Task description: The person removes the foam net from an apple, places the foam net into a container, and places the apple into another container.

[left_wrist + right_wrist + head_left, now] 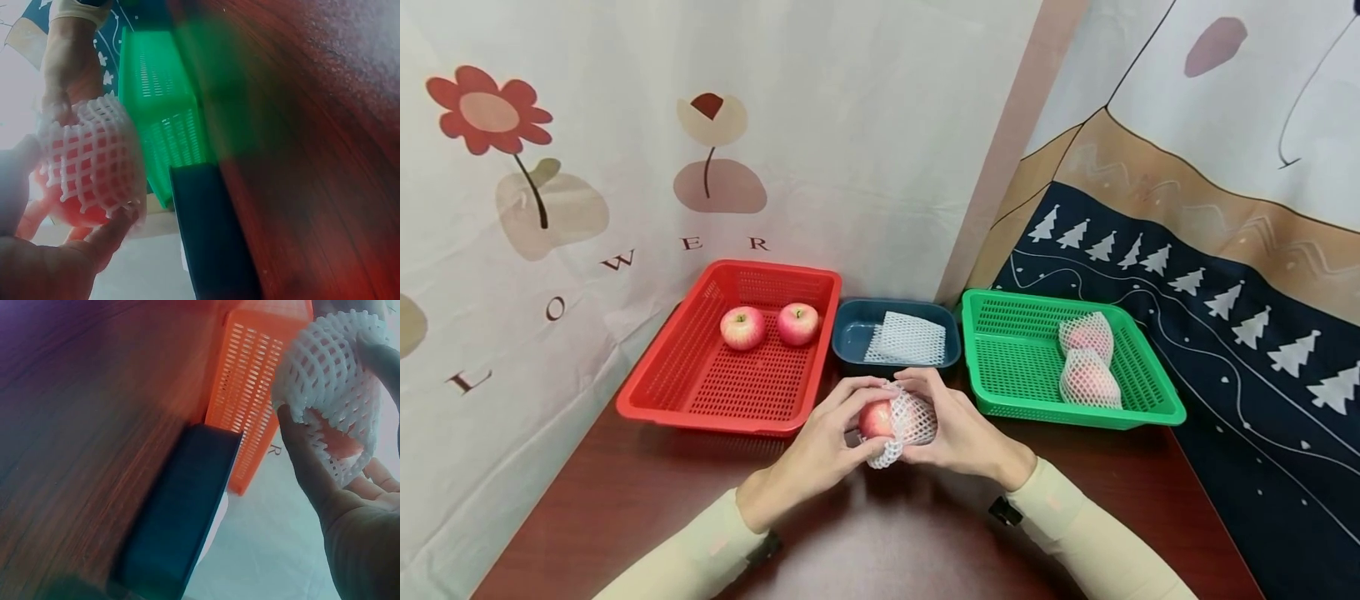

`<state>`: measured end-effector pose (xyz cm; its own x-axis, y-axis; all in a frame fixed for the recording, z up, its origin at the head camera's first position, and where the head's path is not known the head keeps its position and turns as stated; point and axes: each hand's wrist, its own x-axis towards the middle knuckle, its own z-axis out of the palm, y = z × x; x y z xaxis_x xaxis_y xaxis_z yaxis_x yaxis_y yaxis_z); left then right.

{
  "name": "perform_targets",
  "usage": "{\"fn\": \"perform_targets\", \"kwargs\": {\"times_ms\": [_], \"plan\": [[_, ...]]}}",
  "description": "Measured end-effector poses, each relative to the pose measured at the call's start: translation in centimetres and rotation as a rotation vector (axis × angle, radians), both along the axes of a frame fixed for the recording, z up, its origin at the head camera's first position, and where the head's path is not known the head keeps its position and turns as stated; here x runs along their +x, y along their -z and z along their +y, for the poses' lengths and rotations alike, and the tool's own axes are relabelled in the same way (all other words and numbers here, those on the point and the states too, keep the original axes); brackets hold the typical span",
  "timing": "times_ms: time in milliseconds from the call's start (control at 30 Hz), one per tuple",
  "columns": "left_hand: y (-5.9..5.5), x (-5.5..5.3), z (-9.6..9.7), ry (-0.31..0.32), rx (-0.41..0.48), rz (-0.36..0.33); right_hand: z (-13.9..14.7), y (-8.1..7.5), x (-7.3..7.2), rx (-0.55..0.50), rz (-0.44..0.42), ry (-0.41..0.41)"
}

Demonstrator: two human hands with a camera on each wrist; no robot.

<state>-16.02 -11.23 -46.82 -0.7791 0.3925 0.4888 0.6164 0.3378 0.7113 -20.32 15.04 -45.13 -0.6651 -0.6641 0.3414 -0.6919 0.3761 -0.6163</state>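
The left hand [835,425] curls its fingers and thumb round an apple [875,419] and the edge of a white net [917,417]. The right hand [966,429] is clamped on the same apple from the other side, its fingers and thumb bent round the netted part. The net covers the right side of the apple, while red skin shows on the left; its edge bunches near the left thumb. The apple is held between the two hands, above the table [880,533] and in front of the blue tray [852,333]. Pale sleeves [1090,517] reach down to both wrists, with a small black device [1006,511] under the right one.

Just beyond the hands, the blue tray holds flat white nets [913,337]. Left of it, the red basket [752,387] has two bare apples [798,323] near its far side, close together but apart. To the right, the green basket [1015,358] holds two netted apples [1090,379], touching, at its right end. Behind everything hangs a printed curtain [850,125] with flowers, letters and white trees
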Motion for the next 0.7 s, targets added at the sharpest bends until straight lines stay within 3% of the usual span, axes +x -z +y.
{"fn": "perform_targets", "kwargs": {"times_ms": [200,400,500,700], "plan": [[-0.2,-0.2,-0.1,-0.011,-0.003,0.024,0.2,-0.4,-0.1,0.001,0.013,-0.016],[-0.5,-0.5,0.0,-0.041,0.015,0.104,0.7,-0.8,-0.5,0.018,0.117,0.008],[-0.6,-0.6,0.0,-0.060,0.029,0.136,1.1,-0.9,-0.8,-0.008,0.154,0.003],[-0.8,-0.5,-0.1,-0.067,0.040,0.137,1.8,-0.7,-1.2,-0.102,0.213,-0.040]]}}
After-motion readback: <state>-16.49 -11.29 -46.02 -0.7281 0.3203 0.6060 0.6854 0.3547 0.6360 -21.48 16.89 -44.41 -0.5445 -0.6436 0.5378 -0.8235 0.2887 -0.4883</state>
